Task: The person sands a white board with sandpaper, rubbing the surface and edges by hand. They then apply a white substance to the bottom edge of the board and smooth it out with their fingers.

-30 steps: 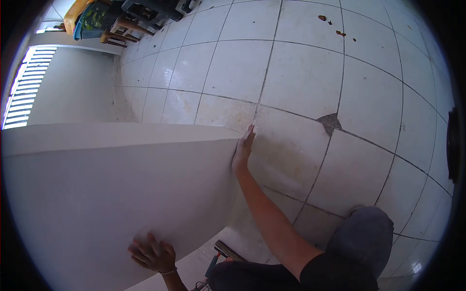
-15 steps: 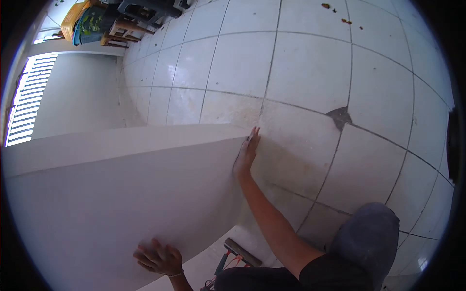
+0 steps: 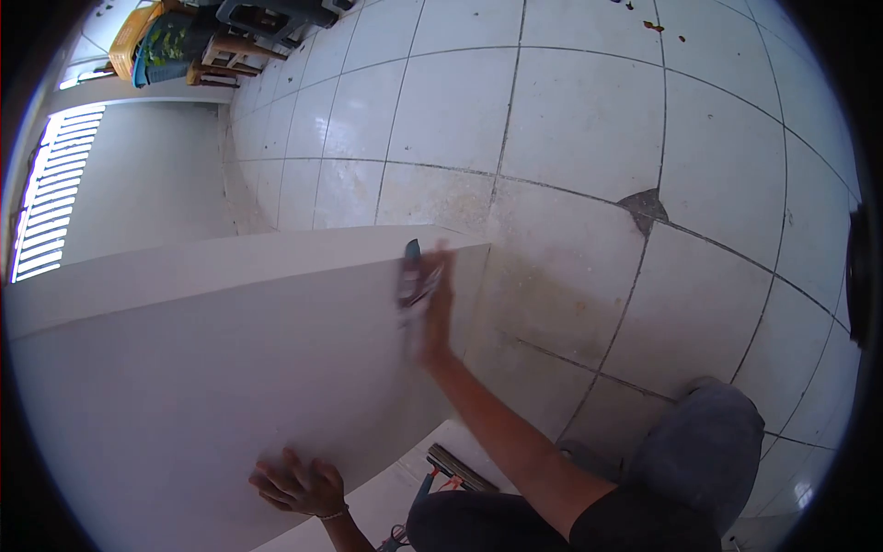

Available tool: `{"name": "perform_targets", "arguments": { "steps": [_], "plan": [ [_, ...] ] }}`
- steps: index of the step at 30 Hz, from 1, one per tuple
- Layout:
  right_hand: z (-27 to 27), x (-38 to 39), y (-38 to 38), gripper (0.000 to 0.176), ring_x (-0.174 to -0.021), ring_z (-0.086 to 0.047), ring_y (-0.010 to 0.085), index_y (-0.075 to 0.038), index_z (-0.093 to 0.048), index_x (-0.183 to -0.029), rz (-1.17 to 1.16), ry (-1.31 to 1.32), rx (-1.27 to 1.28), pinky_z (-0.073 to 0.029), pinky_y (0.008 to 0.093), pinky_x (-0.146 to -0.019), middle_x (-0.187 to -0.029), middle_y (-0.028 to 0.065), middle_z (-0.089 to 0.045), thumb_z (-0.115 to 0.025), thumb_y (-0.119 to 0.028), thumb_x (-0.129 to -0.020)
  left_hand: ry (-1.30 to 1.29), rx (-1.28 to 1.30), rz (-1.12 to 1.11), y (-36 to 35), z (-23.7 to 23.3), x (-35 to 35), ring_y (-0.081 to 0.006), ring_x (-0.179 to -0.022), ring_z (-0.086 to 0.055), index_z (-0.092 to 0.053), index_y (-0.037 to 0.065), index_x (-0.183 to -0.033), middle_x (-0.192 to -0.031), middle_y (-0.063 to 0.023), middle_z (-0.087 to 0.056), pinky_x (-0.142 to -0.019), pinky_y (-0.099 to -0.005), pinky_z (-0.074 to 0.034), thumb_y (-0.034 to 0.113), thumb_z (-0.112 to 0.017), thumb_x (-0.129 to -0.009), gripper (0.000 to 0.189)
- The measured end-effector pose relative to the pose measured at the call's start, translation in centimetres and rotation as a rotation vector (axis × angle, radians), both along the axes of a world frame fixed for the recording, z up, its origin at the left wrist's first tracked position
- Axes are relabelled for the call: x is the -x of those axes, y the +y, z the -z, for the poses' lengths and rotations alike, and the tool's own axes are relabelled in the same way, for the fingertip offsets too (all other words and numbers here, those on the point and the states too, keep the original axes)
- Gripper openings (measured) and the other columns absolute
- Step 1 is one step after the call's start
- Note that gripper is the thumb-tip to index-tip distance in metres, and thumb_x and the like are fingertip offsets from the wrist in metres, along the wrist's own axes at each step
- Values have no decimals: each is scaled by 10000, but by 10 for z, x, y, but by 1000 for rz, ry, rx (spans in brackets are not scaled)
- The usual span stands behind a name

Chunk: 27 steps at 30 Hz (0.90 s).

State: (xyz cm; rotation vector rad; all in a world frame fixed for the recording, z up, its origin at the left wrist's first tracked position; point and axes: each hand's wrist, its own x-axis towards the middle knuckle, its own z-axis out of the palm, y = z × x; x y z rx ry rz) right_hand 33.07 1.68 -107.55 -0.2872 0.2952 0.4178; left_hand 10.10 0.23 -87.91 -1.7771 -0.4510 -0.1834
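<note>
A low white wall (image 3: 230, 368) with a pale top ledge fills the lower left. My left hand (image 3: 299, 485), a bracelet at its wrist, rests against its face with fingers spread. Near the wall's right end, my right hand (image 3: 437, 304) is blurred by motion and closed round a small tool (image 3: 410, 267) with a dark tip and a pale, partly reddish body. Blur hides what kind of tool it is. The tool overlaps the wall face just below the ledge in this view.
White floor tiles (image 3: 579, 110) with a broken dark patch (image 3: 646, 210) lie to the right. A tool with a long grey head (image 3: 460, 467) lies by my knees. Stools (image 3: 230, 60) and a yellow crate (image 3: 133, 41) stand at the far left, above a barred opening (image 3: 57, 189).
My right hand has moved left from the wall's end edge onto its face, and the dark-tipped tool now shows in it. The left hand stays in place.
</note>
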Motion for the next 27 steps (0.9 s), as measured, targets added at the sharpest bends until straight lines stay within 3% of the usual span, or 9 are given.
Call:
{"name": "perform_targets", "arguments": {
  "steps": [1, 3, 9, 13, 15, 16, 21, 24, 27],
  "plan": [
    [15, -13, -7, 768, -1418, -189, 205, -30, -103, -1492, -44, 182, -40, -224, 325, -1118, -1537, 141, -212, -376, -524, -971, -4, 8, -3, -1, 0, 2, -416, -1363, -301, -442, 186, -1392, -1479, -172, -343, -1088, -514, -236, 431, -287, -975, 507],
    [98, 20, -7, 593, -1434, -104, 345, 20, -131, -1475, -2, -262, 1074, -79, 418, -1156, -1527, 201, -208, -238, -347, -1022, -10, 18, 2, 1, 1, 3, -416, -1362, -303, -439, 183, -1393, -1480, -169, -343, -1088, -512, -235, 428, -288, -975, 507],
    [31, -19, -69, 604, -1442, -108, 280, 32, -141, -1473, 332, -131, 1008, -78, 392, -1159, -1552, 171, -139, -286, -342, -1020, -3, 11, -5, -1, 1, 0, -412, -1370, -290, -429, 187, -1399, -1484, -165, -338, -1086, -514, -233, 430, -285, -974, 510],
    [-4, -18, -31, 553, -1440, -127, 286, -29, -178, -1482, 232, -227, 693, -103, 425, -1157, -1549, 171, -153, -296, -301, -1016, -6, 1, -14, -1, 1, -2, -406, -1374, -285, -427, 185, -1401, -1489, -162, -332, -1085, -512, -230, 440, -289, -971, 518],
    [-32, -17, -9, 524, -1438, -138, 318, -81, -222, -1483, 122, -368, 775, -136, 458, -1152, -1551, 177, -145, -337, -232, -995, -10, -2, -37, -2, 2, 0, -403, -1375, -286, -426, 184, -1401, -1490, -160, -332, -1084, -508, -230, 445, -290, -969, 523],
    [-44, -21, -3, 523, -1437, -138, 333, -95, -260, -1477, 146, -566, 1022, -140, 470, -1151, -1554, 174, -140, -367, -208, -977, -13, 0, -34, -3, 3, -1, -401, -1375, -287, -427, 184, -1401, -1489, -161, -333, -1083, -506, -230, 446, -288, -969, 523],
    [-89, -16, -20, 543, -1434, -131, 361, -93, -355, -1444, 191, -1132, 817, -133, 496, -1148, -1550, 187, -146, -418, -142, -907, -14, 1, -21, -2, 2, -3, -416, -1357, -308, -429, 200, -1387, -1479, -167, -341, -1044, -501, -265, 411, -315, -961, 489],
    [-7, 3, -10, 519, -1430, -156, 355, -90, -354, -1443, 86, -1075, 1047, -162, 470, -1148, -1542, 190, -173, -381, -98, -925, -10, -6, -37, -5, 3, -2, -408, -1358, -311, -426, 203, -1389, -1479, -162, -342, -1042, -490, -263, 407, -311, -964, 485],
    [73, 14, 0, 486, -1431, -164, 297, -65, -315, -1452, -69, -284, 1025, -127, 404, -1164, -1544, 157, -175, -300, -77, -967, 5, -39, -30, -3, 0, -6, -384, -1370, -304, -412, 193, -1402, -1482, -160, -344, -1047, -463, -245, 407, -280, -971, 499]
  ]
}}
